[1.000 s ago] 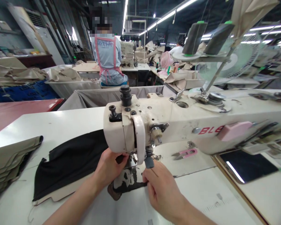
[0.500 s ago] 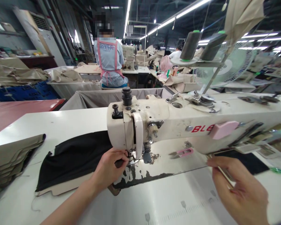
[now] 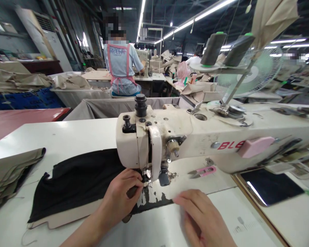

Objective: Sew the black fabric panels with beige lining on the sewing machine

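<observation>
My left hand (image 3: 125,192) is closed in a pinch beside the needle and presser foot (image 3: 146,175) of a white sewing machine (image 3: 136,144). What its fingertips hold is too small to make out. My right hand (image 3: 202,214) hovers over the front edge of the machine bed, fingers loosely bent and thumb apart, with nothing visible in it. A black fabric piece with a beige edge (image 3: 74,181) lies left of the needle, partly behind my left hand. Pink-handled thread snips (image 3: 203,171) rest on the machine bed.
A phone (image 3: 271,185) lies at the right beside a brown board edge. Folded olive fabric pieces (image 3: 12,175) are stacked at the left. Thread cones (image 3: 213,49) and a fan (image 3: 254,73) stand behind the machine. A person (image 3: 122,67) sits at another machine ahead.
My right hand has moved left from beside the phone toward the needle area, uncovering more of the phone. My left hand stays by the needle. The view has shifted slightly.
</observation>
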A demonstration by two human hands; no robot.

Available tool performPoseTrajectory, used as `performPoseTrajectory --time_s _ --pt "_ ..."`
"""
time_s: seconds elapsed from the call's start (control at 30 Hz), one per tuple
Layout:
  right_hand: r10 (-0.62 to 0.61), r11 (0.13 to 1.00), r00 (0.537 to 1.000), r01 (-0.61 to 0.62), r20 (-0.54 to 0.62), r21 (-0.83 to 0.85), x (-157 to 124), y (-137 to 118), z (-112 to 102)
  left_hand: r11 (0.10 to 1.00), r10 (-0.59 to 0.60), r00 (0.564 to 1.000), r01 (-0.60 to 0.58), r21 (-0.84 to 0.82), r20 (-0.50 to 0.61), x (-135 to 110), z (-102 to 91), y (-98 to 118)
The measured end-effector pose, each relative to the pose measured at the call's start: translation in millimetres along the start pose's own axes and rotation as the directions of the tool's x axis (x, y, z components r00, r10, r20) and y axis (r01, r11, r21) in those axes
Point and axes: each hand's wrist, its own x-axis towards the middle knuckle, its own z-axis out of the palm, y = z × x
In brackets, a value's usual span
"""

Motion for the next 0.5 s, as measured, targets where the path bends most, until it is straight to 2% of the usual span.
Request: performPoseTrajectory --time_s 0.1,0.2,0.3,0.5 --pt "-0.053 0.998 0.990 0.055 0.128 -0.012 22.9 -14.1 6.0 1.000 0.008 1.000 -0.007 0.022 -0.027 -1.7 0.9 1.6" --pt "0.009 0.999 0.974 -0.001 0.228 -0.033 44.4 -26.8 12.2 0.998 -0.009 0.998 0.012 0.054 -0.057 -1.2 2.0 1.7" --pt "0.056 0.998 0.963 -0.043 0.264 -0.051 54.5 -31.3 15.7 0.997 0.000 0.997 0.005 0.075 -0.073 0.7 3.2 -0.7" --pt "0.077 0.993 0.954 -0.048 0.288 -0.104 57.9 -28.1 20.3 0.996 -0.006 0.995 0.015 0.090 -0.101 3.7 5.9 -3.7"
